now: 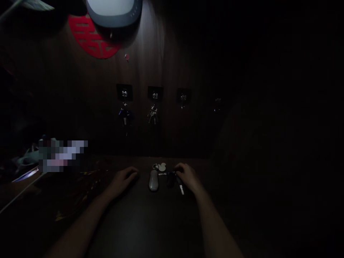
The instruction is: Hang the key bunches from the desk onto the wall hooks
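From my seat, the nearest things I see are two bare forearms reaching over the dark tabletop [134, 222]. The left hand [122, 181] rests on it, loosely bent and holding nothing I can see. The right hand [186, 175] has its fingers curled at the near right end of a bunch of keys and fobs; I can't tell whether they pinch it or only touch.

The bunch lies between the hands: a grey oval fob [153, 180] nearer the left, a pale charm [162, 167] just beyond it, a black fob [170, 179] toward the right, and a key blade [181, 189] just beside the right palm. The dimness worries me most: with the black fob barely parting from the table, fingers could close on the wrong piece. Lifting by one end might swing the heavier-looking oval fob and tangle or drop the set. A sideways sweep of the left arm could snag the white cable [27, 189] well to its left.

Beyond both hands, the wall bears hooks; two key bunches, one on the left hook [124, 116] and one on the next [153, 114], could be knocked by a high, careless reach.
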The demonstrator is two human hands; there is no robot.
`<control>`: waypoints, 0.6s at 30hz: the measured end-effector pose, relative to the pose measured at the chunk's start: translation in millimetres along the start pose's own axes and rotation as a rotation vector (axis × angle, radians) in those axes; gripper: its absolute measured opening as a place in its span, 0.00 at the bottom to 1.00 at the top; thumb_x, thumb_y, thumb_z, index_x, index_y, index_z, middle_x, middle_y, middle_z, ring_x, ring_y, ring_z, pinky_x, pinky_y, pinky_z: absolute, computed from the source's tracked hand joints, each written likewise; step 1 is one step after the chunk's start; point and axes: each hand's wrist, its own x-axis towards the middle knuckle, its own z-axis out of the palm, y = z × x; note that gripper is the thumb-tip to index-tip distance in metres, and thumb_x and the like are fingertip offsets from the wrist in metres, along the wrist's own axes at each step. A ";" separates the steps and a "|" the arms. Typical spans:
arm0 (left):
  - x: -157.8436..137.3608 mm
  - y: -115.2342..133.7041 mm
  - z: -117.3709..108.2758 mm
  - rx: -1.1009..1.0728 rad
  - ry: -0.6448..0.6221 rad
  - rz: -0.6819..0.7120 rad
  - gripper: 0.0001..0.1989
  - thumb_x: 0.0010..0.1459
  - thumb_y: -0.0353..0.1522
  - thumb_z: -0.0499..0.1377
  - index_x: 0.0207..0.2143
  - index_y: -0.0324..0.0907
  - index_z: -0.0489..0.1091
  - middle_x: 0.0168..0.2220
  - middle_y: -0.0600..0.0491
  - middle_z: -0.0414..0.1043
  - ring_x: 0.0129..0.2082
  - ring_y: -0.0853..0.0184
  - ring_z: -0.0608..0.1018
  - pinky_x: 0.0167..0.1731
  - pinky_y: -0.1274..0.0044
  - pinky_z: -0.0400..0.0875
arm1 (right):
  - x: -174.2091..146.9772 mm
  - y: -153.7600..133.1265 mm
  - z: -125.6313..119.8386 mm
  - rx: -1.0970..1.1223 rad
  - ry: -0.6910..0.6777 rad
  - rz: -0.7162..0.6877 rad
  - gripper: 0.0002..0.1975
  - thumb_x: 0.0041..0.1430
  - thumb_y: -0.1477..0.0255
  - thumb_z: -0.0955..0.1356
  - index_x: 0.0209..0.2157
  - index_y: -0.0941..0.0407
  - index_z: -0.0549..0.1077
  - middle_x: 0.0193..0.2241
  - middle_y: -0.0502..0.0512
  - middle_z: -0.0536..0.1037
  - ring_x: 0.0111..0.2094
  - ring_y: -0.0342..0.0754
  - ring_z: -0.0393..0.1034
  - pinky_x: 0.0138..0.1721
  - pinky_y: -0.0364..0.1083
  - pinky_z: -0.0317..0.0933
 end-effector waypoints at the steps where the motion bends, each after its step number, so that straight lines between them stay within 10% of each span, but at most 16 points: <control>1: 0.2 -0.5 0.0 -0.001 -0.002 -0.001 0.14 0.55 0.40 0.49 0.34 0.44 0.70 0.35 0.55 0.75 0.38 0.64 0.75 0.39 0.77 0.66 | -0.9 1.8 -3.2 -0.012 0.000 0.023 0.13 0.46 0.81 0.63 0.32 0.54 0.74 0.34 0.54 0.75 0.38 0.47 0.70 0.39 0.43 0.60; 8: 0.7 2.2 0.3 0.046 -0.013 0.004 0.14 0.54 0.41 0.51 0.33 0.44 0.71 0.36 0.54 0.75 0.37 0.64 0.75 0.39 0.77 0.66 | 0.2 11.7 -20.0 -0.046 0.077 0.065 0.19 0.46 0.85 0.59 0.36 0.54 0.74 0.38 0.55 0.76 0.43 0.48 0.69 0.43 0.44 0.59; 18: -3.6 6.0 3.1 0.088 0.004 0.015 0.14 0.55 0.41 0.50 0.34 0.44 0.71 0.36 0.54 0.75 0.37 0.64 0.75 0.39 0.76 0.66 | -8.1 5.5 -25.5 -0.078 -0.069 0.097 0.13 0.49 0.60 0.66 0.33 0.53 0.76 0.37 0.57 0.76 0.40 0.52 0.69 0.37 0.46 0.58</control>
